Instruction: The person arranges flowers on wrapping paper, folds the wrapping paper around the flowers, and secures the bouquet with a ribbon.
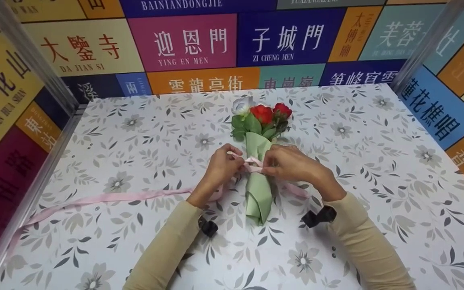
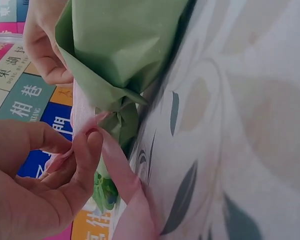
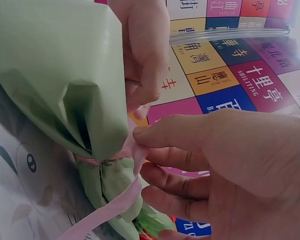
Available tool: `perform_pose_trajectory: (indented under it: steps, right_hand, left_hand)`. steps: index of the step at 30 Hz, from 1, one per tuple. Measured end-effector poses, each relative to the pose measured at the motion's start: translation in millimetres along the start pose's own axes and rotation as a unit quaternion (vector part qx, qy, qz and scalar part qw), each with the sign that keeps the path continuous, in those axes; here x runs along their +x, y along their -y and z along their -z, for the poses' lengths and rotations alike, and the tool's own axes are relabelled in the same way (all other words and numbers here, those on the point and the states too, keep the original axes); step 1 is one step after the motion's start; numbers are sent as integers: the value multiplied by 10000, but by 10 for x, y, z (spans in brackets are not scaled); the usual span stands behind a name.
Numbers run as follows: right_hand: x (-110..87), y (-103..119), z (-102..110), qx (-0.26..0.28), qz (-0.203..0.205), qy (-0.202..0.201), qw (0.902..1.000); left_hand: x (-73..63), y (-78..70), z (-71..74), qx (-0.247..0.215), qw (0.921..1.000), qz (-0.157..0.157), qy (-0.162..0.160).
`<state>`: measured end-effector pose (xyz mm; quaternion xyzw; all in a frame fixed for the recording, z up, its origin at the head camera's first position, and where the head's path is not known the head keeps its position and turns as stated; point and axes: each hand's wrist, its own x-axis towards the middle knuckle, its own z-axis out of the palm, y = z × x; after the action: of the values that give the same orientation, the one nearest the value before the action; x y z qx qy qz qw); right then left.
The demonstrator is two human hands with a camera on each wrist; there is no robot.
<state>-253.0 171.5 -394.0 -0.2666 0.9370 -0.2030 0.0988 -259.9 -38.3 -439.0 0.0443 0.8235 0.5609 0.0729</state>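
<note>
A small bouquet of two red roses (image 1: 262, 114) and a pale white-lilac flower (image 1: 242, 105) lies on the table, wrapped in light green paper (image 1: 258, 199). Around the paper's narrow waist runs a pink ribbon (image 1: 253, 166), cinching it. My left hand (image 1: 222, 165) pinches one part of the ribbon between thumb and fingers, left of the wrap. From the right side, my right hand (image 1: 290, 163) pinches another part of the ribbon between thumb and index finger (image 3: 182, 137). In the left wrist view the gathered green paper (image 2: 122, 117) shows beside the fingers.
A long tail of the ribbon (image 1: 115, 196) trails left across the floral tablecloth (image 1: 304, 257) to the table's left edge. A shorter end (image 1: 295, 190) lies right of the wrap. Panels with Chinese lettering (image 1: 183, 44) stand behind and at both sides.
</note>
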Motion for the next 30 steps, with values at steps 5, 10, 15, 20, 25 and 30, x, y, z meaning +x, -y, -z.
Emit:
perform_pose_trajectory:
  steps: [5, 10, 15, 20, 25, 30]
  right_hand:
    - [9, -2, -9, 0, -5, -10, 10000]
    - [10, 12, -13, -38, -4, -15, 10000]
    - [19, 13, -21, 7, 9, 7, 10000]
    - [17, 10, -23, 32, -28, 64, 10000]
    - [20, 10, -24, 16, -11, 70, 10000]
    - [37, 13, -32, 159, -168, 86, 9997]
  left_hand:
    - [-29, -23, 28, 996, 9924, -637, 353]
    - [-30, -53, 68, 1515, 9801, -879, 935]
    - [3, -59, 98, 1887, 9668, -1243, 1191]
    - [18, -42, 43, 1846, 9692, -1333, 936]
    - [-4, -32, -18, 1536, 9787, -1266, 505]
    - [-13, -24, -38, 1632, 9748, -1479, 361]
